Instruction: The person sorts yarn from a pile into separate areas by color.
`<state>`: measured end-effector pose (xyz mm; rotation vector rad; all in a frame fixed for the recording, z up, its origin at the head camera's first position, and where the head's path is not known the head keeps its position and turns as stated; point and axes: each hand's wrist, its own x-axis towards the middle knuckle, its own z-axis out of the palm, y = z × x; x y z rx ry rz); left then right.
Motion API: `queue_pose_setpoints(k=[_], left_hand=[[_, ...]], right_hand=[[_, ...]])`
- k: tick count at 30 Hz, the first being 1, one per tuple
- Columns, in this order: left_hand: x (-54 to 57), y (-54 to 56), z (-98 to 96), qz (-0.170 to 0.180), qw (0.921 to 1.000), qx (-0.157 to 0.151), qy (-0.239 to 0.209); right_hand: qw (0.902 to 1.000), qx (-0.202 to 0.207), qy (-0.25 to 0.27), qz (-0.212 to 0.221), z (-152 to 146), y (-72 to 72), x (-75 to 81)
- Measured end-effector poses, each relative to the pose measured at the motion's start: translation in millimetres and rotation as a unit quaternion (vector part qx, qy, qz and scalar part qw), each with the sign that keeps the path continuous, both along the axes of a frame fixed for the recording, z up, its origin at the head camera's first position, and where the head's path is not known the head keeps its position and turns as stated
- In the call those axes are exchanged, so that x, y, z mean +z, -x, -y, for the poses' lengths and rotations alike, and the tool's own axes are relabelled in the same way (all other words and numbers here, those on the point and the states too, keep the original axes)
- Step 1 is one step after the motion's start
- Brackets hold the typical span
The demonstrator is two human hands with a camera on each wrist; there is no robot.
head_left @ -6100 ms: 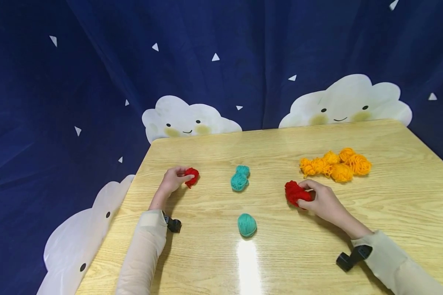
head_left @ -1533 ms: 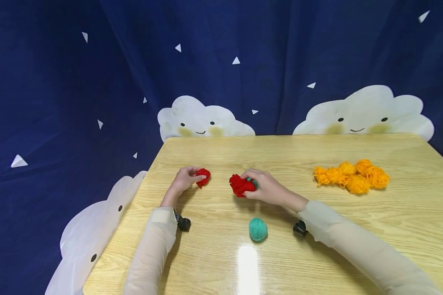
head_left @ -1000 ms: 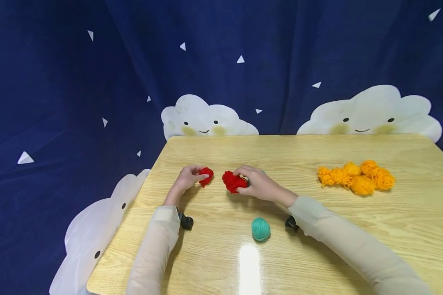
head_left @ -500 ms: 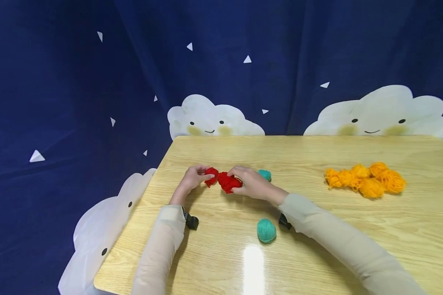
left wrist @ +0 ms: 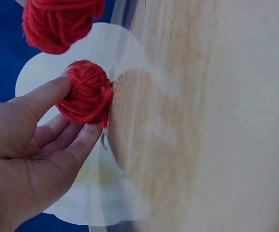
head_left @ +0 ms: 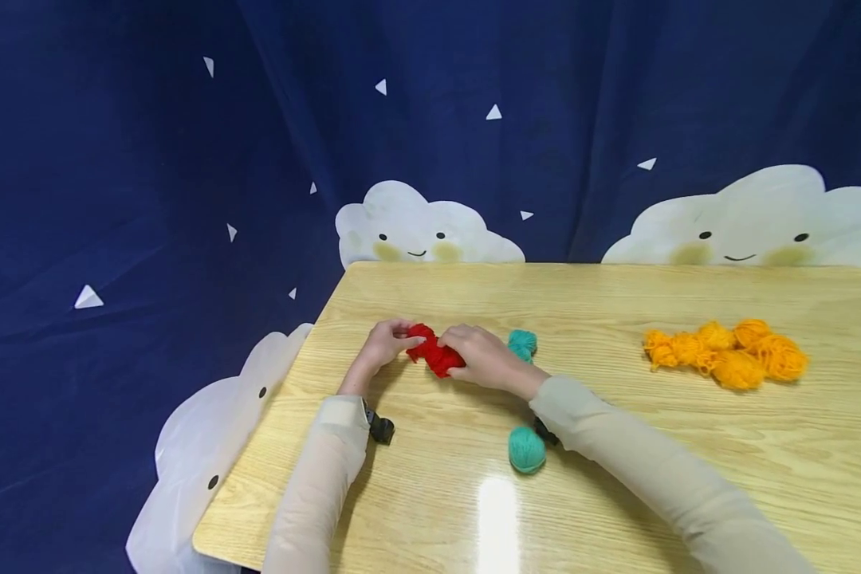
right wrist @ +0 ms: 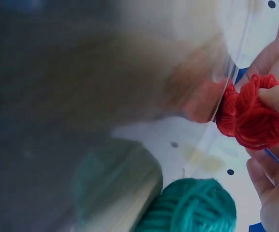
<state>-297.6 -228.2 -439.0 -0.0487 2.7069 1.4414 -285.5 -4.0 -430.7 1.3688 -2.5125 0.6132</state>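
My left hand (head_left: 386,344) pinches a small red yarn ball (left wrist: 85,92) between thumb and fingers, at the left part of the table. Just right of it, my right hand (head_left: 484,356) holds a second red yarn ball (head_left: 442,364). The two red balls overlap in the head view, forming one red cluster. At the top of the left wrist view, the right hand's red ball (left wrist: 62,21) hangs close to the other. Behind the right hand, a teal yarn ball (head_left: 522,343) is partly hidden. A rounder teal ball (head_left: 527,450) lies nearer the front.
Several orange yarn balls (head_left: 739,371) lie together on the right side of the wooden table (head_left: 689,446). A dark blue curtain (head_left: 438,119) with white cloud cutouts (head_left: 416,223) stands along the back and left edges.
Carrying its red ball, my right hand has moved left from near the orange balls, past the teal ones, to the left hand's ball. The left hand keeps its hold. The head view has shifted.
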Motion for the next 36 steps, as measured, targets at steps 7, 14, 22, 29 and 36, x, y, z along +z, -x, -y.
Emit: queue_pose_setpoints(k=[7,14,22,29,36], left_hand=[[1.1,-0.7,0.3,0.005,1.0000,-0.001,0.001],[0.9,-0.2,-0.3,0.005,1.0000,0.001,0.005],[0.2,1.1,-0.5,-0.002,1.0000,0.000,0.000],[2.1,1.2,-2.0,-0.005,1.0000,0.000,-0.003],[0.0,0.4,-1.4,-0.005,1.0000,0.001,0.000]], right_hand=[[0.9995,-0.012,-0.029,-0.011,6,0.9,-1.5],[0.9989,-0.017,-0.040,-0.015,10,4.4,-4.6],[0.9981,-0.016,-0.055,-0.023,13,4.4,-3.4],[0.9976,-0.022,-0.065,-0.010,14,2.6,-2.6],[0.9964,-0.029,-0.079,0.009,14,1.7,-4.4]])
